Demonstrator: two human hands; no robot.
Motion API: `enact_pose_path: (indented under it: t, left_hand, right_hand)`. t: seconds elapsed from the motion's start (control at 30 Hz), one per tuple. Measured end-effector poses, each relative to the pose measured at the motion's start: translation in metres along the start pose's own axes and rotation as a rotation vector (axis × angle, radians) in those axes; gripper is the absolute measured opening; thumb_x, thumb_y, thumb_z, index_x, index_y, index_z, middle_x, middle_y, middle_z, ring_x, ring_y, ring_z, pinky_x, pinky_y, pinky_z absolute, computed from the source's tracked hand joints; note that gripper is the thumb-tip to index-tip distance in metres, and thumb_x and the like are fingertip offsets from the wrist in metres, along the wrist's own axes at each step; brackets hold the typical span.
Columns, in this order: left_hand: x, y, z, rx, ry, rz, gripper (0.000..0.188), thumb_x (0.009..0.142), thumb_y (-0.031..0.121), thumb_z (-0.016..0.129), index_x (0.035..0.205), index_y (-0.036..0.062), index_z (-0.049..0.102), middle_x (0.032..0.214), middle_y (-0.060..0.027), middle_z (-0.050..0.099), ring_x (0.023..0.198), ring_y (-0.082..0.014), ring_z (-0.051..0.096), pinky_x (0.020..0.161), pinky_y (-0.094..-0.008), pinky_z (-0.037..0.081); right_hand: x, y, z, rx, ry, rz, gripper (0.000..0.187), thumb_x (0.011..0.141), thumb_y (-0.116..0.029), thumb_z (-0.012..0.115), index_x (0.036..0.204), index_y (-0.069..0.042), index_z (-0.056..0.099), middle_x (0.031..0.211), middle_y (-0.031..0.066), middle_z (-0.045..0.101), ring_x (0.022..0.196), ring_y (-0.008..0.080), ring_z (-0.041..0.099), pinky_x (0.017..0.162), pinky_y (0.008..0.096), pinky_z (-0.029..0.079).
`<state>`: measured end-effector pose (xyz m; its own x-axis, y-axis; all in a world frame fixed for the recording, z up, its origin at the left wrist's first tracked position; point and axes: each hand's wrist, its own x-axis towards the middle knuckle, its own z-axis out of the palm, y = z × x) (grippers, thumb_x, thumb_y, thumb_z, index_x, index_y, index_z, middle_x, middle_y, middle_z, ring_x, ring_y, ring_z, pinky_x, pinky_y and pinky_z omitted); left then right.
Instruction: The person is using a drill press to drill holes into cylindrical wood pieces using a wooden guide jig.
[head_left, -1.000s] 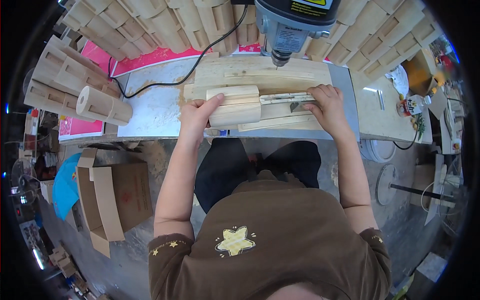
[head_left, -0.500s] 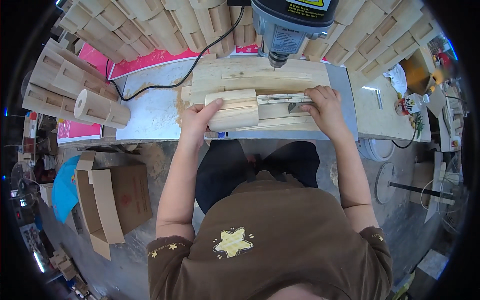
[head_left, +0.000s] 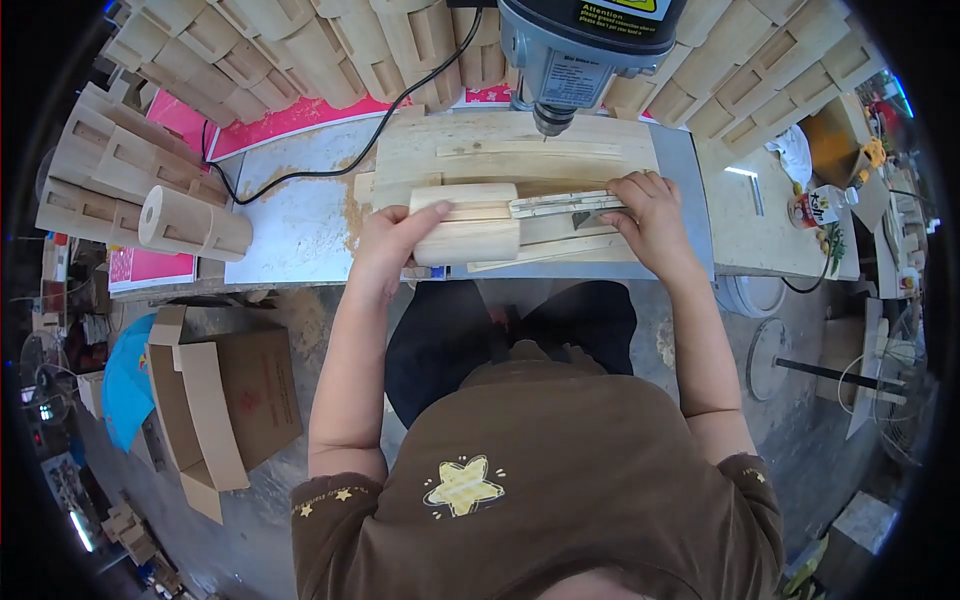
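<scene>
My left hand is closed on the left end of a pale wooden cylinder, its thumb on top beside a long groove. The cylinder lies sideways near the front of the bench. At its right end, a narrow whitish strip with dark marks reaches toward the groove; I cannot tell if it enters. My right hand pinches the strip's other end between thumb and fingers. A small dark triangular piece shows just below the strip. Behind both hands hangs a drill press chuck, apart from the wood.
A wooden board lies under the work with thin strips on it. Slotted cylinders are stacked at the left and back. A black cable crosses the bench. A bottle stands right; a cardboard box sits on the floor left.
The strip in my right hand now tilts slightly, its left end nearer to me. My left hand still holds the cylinder. The whole view has shifted a little.
</scene>
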<state>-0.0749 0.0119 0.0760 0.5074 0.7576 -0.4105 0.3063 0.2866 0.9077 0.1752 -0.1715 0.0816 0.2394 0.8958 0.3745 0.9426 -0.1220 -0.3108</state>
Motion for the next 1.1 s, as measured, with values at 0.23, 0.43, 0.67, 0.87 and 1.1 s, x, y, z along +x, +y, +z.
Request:
enact_pose_path:
  t: [0.23, 0.43, 0.67, 0.87, 1.1]
  left_hand:
    - [0.003, -0.012, 0.019, -0.130, 0.036, 0.039, 0.041, 0.075, 0.039, 0.071, 0.076, -0.0004, 0.061, 0.060, -0.0013, 0.054, 0.049, -0.0057, 0.044, 0.044, -0.0203, 0.033]
    - [0.004, -0.018, 0.035, -0.165, 0.111, 0.185, 0.040, 0.079, 0.042, 0.068, 0.080, 0.0034, 0.058, 0.067, 0.0017, 0.050, 0.058, -0.0049, 0.040, 0.050, -0.0205, 0.031]
    - [0.017, -0.024, 0.045, -0.173, -0.080, 0.124, 0.044, 0.085, 0.048, 0.059, 0.086, 0.0040, 0.056, 0.069, 0.0010, 0.050, 0.061, -0.0059, 0.043, 0.053, -0.0210, 0.036]
    - [0.010, -0.035, 0.046, -0.375, -0.143, 0.264, 0.040, 0.083, 0.038, 0.064, 0.094, 0.0007, 0.057, 0.082, -0.0028, 0.053, 0.072, -0.0113, 0.050, 0.064, -0.0234, 0.043]
    - [0.008, -0.061, 0.057, 0.542, 0.174, 0.980, 0.058, 0.062, 0.025, 0.079, 0.112, 0.0059, 0.057, 0.105, -0.0111, 0.053, 0.095, -0.0282, 0.050, 0.084, -0.0410, 0.039]
  right_hand:
    - [0.003, -0.004, 0.005, -0.034, 0.048, 0.006, 0.031, 0.067, -0.014, 0.071, 0.095, -0.009, 0.061, 0.090, 0.0048, 0.060, 0.091, 0.0255, 0.053, 0.085, 0.0393, 0.036]
    - [0.003, 0.000, 0.009, -0.057, 0.092, 0.033, 0.033, 0.066, -0.016, 0.072, 0.096, -0.009, 0.062, 0.091, 0.0041, 0.061, 0.091, 0.0251, 0.053, 0.085, 0.0403, 0.035]
    - [0.007, -0.011, 0.017, 0.002, 0.085, -0.018, 0.034, 0.064, -0.015, 0.073, 0.096, -0.010, 0.062, 0.087, 0.0048, 0.060, 0.090, 0.0251, 0.053, 0.085, 0.0410, 0.035]
    - [0.004, -0.008, 0.016, -0.005, 0.105, -0.017, 0.038, 0.063, -0.016, 0.074, 0.100, -0.013, 0.063, 0.089, 0.0043, 0.058, 0.091, 0.0252, 0.052, 0.084, 0.0408, 0.036]
    - [-0.007, 0.002, 0.022, -0.027, 0.233, 0.163, 0.049, 0.060, -0.017, 0.078, 0.106, -0.012, 0.062, 0.093, 0.0091, 0.055, 0.091, 0.0295, 0.048, 0.080, 0.0402, 0.040]
